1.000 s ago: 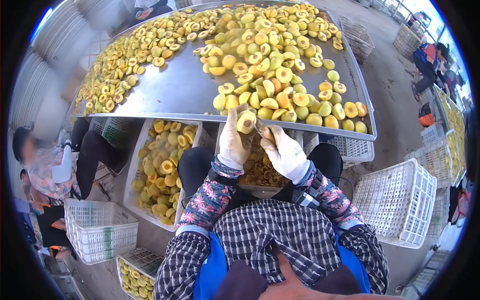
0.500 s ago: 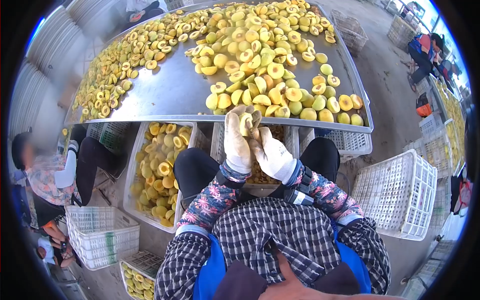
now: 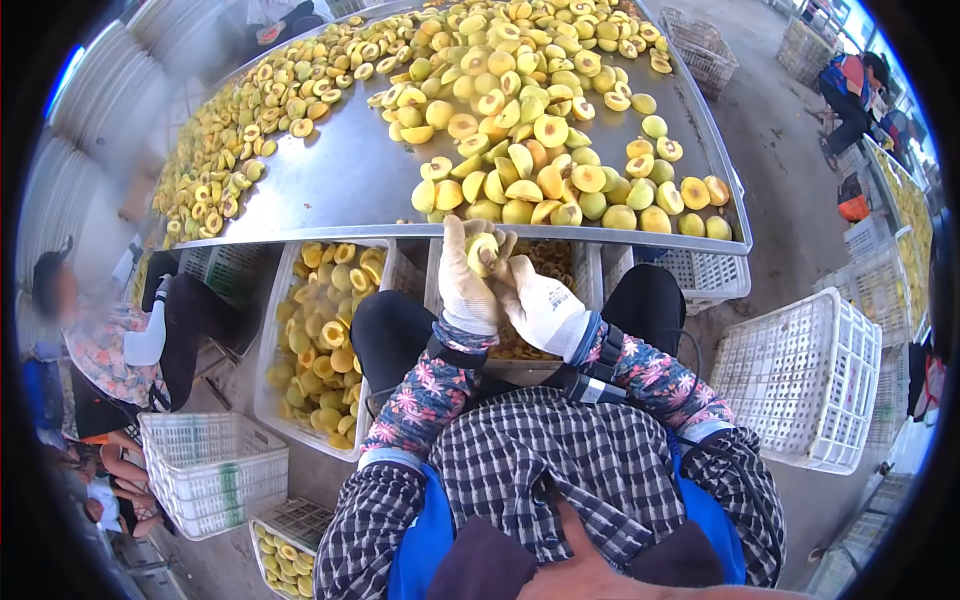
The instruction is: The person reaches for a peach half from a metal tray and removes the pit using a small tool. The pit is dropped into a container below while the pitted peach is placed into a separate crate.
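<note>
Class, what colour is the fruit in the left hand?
Yellow fruit, shown best in the head view.

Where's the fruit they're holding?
In the head view, near centre, the fruit is in the left hand, beside the right hand, near the metal table.

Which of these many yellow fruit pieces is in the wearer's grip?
The fruit piece held in the gloved left grip, by the near edge of the metal table; others nearby lie on the table or in crates.
</note>
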Motion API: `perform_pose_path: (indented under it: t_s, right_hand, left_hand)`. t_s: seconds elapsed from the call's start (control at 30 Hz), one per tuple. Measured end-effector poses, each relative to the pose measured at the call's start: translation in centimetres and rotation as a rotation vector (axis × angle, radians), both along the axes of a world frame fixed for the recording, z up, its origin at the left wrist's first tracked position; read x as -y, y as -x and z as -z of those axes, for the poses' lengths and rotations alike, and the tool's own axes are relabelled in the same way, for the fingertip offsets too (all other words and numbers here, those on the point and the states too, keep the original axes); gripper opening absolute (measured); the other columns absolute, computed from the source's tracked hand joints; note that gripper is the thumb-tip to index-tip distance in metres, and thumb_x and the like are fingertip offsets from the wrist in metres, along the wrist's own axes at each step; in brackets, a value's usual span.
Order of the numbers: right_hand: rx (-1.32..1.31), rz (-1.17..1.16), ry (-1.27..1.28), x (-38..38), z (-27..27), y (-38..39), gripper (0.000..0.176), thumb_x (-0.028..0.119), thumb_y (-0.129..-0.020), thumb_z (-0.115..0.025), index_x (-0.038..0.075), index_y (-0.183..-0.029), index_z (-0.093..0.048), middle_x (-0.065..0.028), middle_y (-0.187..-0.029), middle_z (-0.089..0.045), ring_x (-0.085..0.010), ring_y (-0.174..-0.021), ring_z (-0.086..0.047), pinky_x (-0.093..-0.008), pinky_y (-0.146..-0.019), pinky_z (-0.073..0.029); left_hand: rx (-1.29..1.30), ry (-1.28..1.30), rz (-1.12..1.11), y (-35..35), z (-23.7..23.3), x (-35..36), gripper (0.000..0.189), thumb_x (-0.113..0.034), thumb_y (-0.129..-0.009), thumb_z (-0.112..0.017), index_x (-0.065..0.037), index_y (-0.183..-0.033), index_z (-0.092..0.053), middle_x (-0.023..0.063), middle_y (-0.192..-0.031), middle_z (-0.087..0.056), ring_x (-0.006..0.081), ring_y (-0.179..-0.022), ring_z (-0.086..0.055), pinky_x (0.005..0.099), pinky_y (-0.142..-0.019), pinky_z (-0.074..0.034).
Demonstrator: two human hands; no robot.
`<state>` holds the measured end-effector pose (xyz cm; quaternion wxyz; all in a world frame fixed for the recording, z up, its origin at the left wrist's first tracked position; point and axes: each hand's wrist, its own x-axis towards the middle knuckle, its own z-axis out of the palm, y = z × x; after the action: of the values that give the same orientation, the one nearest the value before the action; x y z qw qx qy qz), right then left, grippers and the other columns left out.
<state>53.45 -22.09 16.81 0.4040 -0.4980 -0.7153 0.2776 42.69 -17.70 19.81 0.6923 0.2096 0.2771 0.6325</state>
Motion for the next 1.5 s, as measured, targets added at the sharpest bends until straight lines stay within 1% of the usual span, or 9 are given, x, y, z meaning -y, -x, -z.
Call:
perform_pose_path:
  t_s: [0.43, 0.57, 0.7, 0.77, 0.8, 1.07, 1.27, 1.43, 1.5]
  right_hand:
    - [-0.129, -0.082, 0.086, 0.0, 0.9, 0.1, 0.025, 0.012, -0.093, -0.053, -0.001, -0.113, -0.043, -0.0237, -0.082, -0.060, -0.0406, -0.074, -0.061, -0.0425, -0.064, -0.049]
    - [0.106, -0.213, 0.061, -0.5, 0.6, -1.6, 0.044, 0.019, -0.095, -0.052, -0.003, -0.130, -0.037, -0.0272, -0.094, -0.062, -0.0433, -0.084, -0.062, -0.0440, -0.071, -0.050]
    - [-0.150, -0.288, -0.002, -0.6, 0.7, -1.7, 0.036, 0.032, -0.098, -0.048, 0.003, -0.120, -0.045, -0.0146, -0.073, -0.060, -0.0311, -0.056, -0.059, -0.0383, -0.053, -0.047]
    - [-0.811, -0.427, 0.949, 0.2, -0.9, -2.4, 0.033, 0.039, -0.099, -0.048, 0.009, -0.115, -0.050, -0.0010, -0.062, -0.049, -0.0131, -0.042, -0.044, -0.0250, -0.038, -0.034]
    - [-0.871, -0.379, 1.009, 0.6, -1.9, -1.9, 0.031, 0.043, -0.098, -0.048, 0.013, -0.103, -0.051, 0.0044, -0.057, -0.036, -0.0046, -0.038, -0.028, -0.0193, -0.034, -0.020]
    - [-0.992, -0.398, 0.961, 1.6, -1.1, -1.0, 0.032, 0.041, -0.098, -0.049, 0.011, -0.108, -0.049, 0.0033, -0.058, -0.039, -0.0062, -0.039, -0.033, -0.0209, -0.036, -0.024]
    - [-0.803, -0.533, 0.650, 2.7, -0.8, -2.9, 0.026, 0.025, -0.097, -0.048, 0.008, -0.118, -0.044, 0.0080, -0.079, -0.040, -0.0007, -0.059, -0.038, -0.0153, -0.055, -0.035]
    - [0.197, -0.295, 0.393, 2.2, 2.2, -7.3, 0.043, 0.025, -0.091, -0.056, 0.005, -0.126, -0.040, -0.0180, -0.096, -0.059, -0.0345, -0.084, -0.059, -0.0386, -0.074, -0.048]
    - [0.381, -0.249, 0.314, 3.1, 2.5, -7.1, 0.046, 0.024, -0.091, -0.056, 0.005, -0.128, -0.039, -0.0239, -0.103, -0.059, -0.0421, -0.094, -0.058, -0.0441, -0.081, -0.048]
  left_hand:
    - [-0.146, -0.055, -0.145, -0.2, -0.3, 0.5, 0.039, -0.043, -0.097, -0.050, -0.004, -0.090, -0.050, 0.0086, -0.089, -0.054, 0.0212, -0.082, -0.057, 0.0403, -0.081, -0.053]
    - [-0.219, -0.130, 0.153, 2.0, 0.7, -0.5, 0.041, -0.043, -0.098, -0.048, -0.004, -0.086, -0.051, 0.0111, -0.086, -0.056, 0.0234, -0.079, -0.059, 0.0409, -0.080, -0.054]
    - [-0.291, 0.014, 0.280, 2.0, -0.2, -0.9, 0.047, -0.047, -0.097, -0.045, -0.006, -0.075, -0.052, 0.0122, -0.075, -0.058, 0.0245, -0.070, -0.060, 0.0446, -0.078, -0.053]
    - [-0.177, -0.013, 0.322, 2.0, 0.4, -1.1, 0.050, -0.050, -0.097, -0.044, -0.008, -0.071, -0.052, 0.0107, -0.071, -0.058, 0.0244, -0.068, -0.060, 0.0466, -0.080, -0.053]
    - [-0.097, 0.005, 0.394, 2.1, 0.8, -1.6, 0.050, -0.053, -0.095, -0.045, -0.010, -0.069, -0.052, 0.0087, -0.068, -0.058, 0.0244, -0.064, -0.060, 0.0473, -0.080, -0.053]
    - [0.143, 0.208, 0.338, 1.6, 0.5, -1.3, 0.049, -0.056, -0.092, -0.051, -0.012, -0.069, -0.052, 0.0069, -0.067, -0.058, 0.0245, -0.058, -0.060, 0.0480, -0.075, -0.055]
    - [-0.283, 0.067, -0.162, 8.5, -0.5, -3.4, 0.038, -0.043, -0.091, -0.061, -0.007, -0.080, -0.057, 0.0104, -0.077, -0.062, 0.0213, -0.075, -0.063, 0.0427, -0.069, -0.055]
    - [-1.756, -0.101, -0.157, 22.1, -0.8, -4.9, 0.041, -0.034, -0.089, -0.061, 0.002, -0.109, -0.065, 0.0142, -0.107, -0.066, 0.0290, -0.101, -0.062, 0.0355, -0.090, -0.048]
    - [-1.827, -0.185, -0.191, 22.6, -0.3, -5.8, 0.042, -0.035, -0.087, -0.062, 0.000, -0.112, -0.064, 0.0153, -0.113, -0.064, 0.0301, -0.107, -0.059, 0.0362, -0.094, -0.044]
